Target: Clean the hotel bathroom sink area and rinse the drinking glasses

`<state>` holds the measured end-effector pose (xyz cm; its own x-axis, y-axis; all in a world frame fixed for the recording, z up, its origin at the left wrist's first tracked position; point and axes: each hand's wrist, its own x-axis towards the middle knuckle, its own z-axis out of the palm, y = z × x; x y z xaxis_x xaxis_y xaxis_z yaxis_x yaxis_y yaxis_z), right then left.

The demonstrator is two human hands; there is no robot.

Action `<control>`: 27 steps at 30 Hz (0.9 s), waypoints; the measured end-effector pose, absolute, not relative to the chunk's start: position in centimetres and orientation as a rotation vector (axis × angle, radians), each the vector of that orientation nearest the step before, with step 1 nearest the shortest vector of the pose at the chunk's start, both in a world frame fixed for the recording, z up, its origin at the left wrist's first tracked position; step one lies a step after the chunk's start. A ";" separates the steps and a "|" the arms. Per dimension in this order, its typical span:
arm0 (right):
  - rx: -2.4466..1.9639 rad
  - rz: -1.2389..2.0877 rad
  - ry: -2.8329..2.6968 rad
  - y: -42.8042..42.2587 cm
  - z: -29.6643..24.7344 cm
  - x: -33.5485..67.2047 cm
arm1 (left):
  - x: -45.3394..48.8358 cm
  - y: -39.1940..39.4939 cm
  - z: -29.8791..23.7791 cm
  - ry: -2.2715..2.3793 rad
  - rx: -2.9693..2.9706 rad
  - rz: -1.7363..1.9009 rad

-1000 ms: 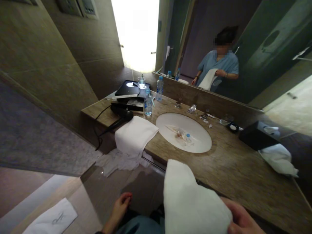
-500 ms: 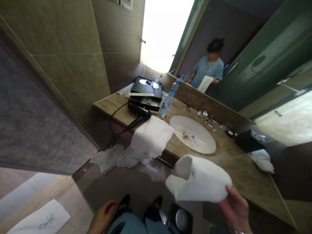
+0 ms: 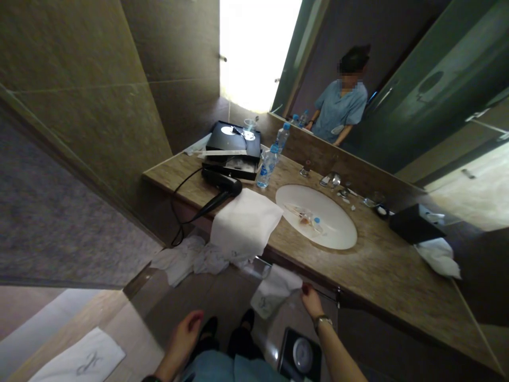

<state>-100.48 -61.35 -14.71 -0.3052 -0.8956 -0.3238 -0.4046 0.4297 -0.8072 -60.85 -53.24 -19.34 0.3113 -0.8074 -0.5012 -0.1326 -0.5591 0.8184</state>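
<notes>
My right hand (image 3: 312, 301) is closed on the edge of a small white towel (image 3: 277, 291) with a dark monogram. The towel hangs low in front of the counter, by a metal rail (image 3: 328, 295). My left hand (image 3: 186, 330) hovers above the floor near my body, fingers loosely curled, with nothing seen in it. Another white cloth (image 3: 245, 223) is draped over the counter's front edge, beside a black hair dryer (image 3: 222, 187). Crumpled white linen (image 3: 191, 260) lies on the floor below.
The marble counter (image 3: 314, 260) has an oval sink (image 3: 342, 236) with litter inside. Water bottles (image 3: 267, 168), a black box (image 3: 233, 142) and a tissue box (image 3: 413, 223) stand on it. A scale (image 3: 301, 354) is on the floor; a folded monogrammed towel (image 3: 85, 356) lies lower left.
My right hand has moved down and left with the white towel, from above the counter's front edge to below it. My left hand has shifted slightly right and up.
</notes>
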 end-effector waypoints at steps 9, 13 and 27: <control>-1.658 -0.518 1.285 -63.8 -8.8 -95.5 | -63.2 -76.4 -12.5 -0.830 1.954 -0.792; -1.456 -0.708 1.083 -66.7 -7.3 -89.8 | -64.7 -76.5 -9.2 -0.940 1.948 -0.903; -1.735 -0.850 1.258 -69.7 5.3 -86.8 | -68.6 -70.6 -4.8 -1.471 1.495 -0.685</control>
